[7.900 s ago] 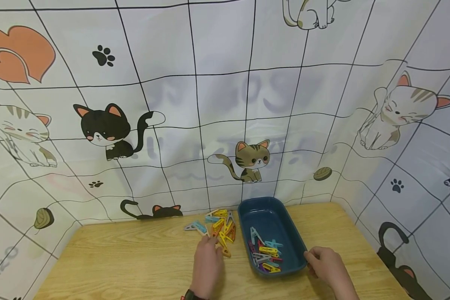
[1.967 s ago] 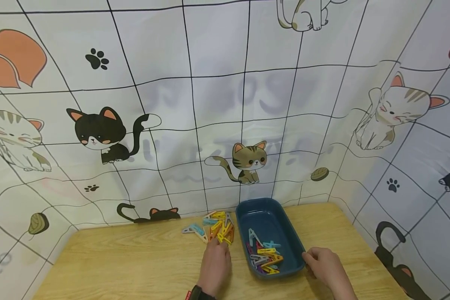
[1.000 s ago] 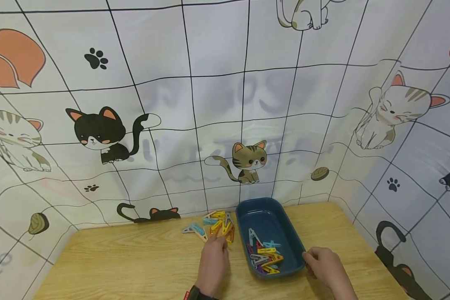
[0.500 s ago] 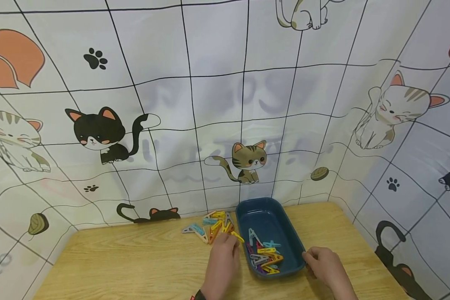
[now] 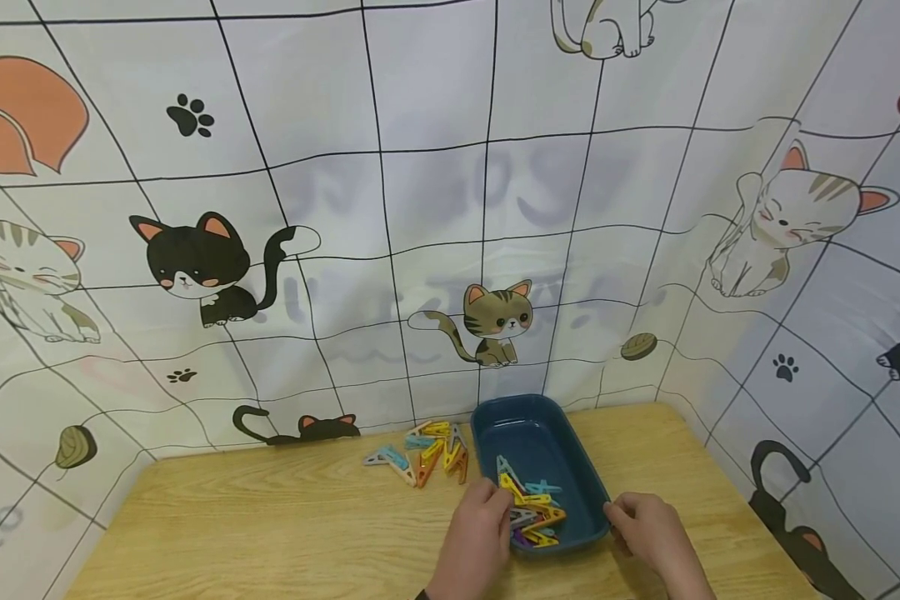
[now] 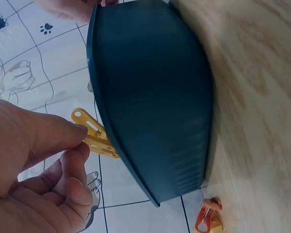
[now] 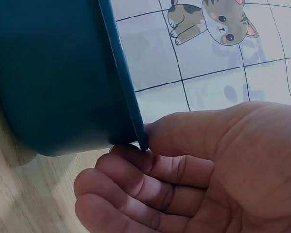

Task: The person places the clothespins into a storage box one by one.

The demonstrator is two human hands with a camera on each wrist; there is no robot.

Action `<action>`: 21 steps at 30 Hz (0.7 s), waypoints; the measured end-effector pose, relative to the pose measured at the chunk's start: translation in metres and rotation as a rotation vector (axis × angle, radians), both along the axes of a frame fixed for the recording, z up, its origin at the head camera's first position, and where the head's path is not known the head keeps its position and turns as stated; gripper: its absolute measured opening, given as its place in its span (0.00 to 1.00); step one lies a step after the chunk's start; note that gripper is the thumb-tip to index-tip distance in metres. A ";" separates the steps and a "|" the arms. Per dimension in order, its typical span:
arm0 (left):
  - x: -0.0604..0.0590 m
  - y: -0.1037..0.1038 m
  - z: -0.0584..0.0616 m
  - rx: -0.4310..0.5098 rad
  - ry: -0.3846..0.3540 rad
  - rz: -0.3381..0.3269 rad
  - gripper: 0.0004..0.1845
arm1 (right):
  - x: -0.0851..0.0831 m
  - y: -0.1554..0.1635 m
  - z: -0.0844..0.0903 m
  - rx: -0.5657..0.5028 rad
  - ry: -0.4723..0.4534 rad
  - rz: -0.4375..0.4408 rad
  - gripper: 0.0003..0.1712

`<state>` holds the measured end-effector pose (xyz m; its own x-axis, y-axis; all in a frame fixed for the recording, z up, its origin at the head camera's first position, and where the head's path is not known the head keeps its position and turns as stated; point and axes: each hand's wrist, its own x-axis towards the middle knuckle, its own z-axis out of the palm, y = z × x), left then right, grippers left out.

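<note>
My left hand (image 5: 474, 537) pinches a yellow clothespin (image 6: 94, 133) between thumb and index finger, over the near left rim of a blue plastic basin (image 5: 528, 429). Several clothespins in yellow, orange, grey, teal and purple lie in the near end of the basin, partly hidden behind that hand. At the basin's near right corner, my right hand (image 5: 654, 525) grips the rim with its thumb above and a finger beneath, as the right wrist view shows. A loose pile of clothespins (image 5: 429, 446) in yellow, orange, blue and grey lies on the table left of the basin.
The wooden table (image 5: 270, 517) meets a white curtain (image 5: 435, 208) printed with cats and grid lines, at the back and both sides. The basin's far end stands close to the curtain.
My left hand has picked a yellow clothespin from the pile and moved right with it to above the basin. An orange clothespin joined those inside earlier. My right hand keeps its hold.
</note>
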<state>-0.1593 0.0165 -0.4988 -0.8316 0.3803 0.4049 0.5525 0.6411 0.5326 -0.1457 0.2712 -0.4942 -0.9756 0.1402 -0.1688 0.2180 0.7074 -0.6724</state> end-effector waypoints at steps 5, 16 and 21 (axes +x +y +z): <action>0.001 0.002 -0.001 -0.040 -0.053 -0.051 0.05 | -0.001 -0.001 0.000 0.010 0.004 0.003 0.18; 0.000 0.003 -0.008 -0.058 0.086 -0.107 0.07 | -0.001 -0.001 0.000 0.017 0.029 -0.006 0.18; -0.001 0.000 -0.004 -0.028 -0.007 -0.055 0.05 | -0.001 -0.002 -0.001 0.023 0.033 -0.010 0.18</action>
<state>-0.1600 0.0164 -0.5029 -0.8119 0.4362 0.3881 0.5836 0.6249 0.5186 -0.1472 0.2696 -0.4952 -0.9791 0.1532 -0.1334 0.2031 0.7207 -0.6628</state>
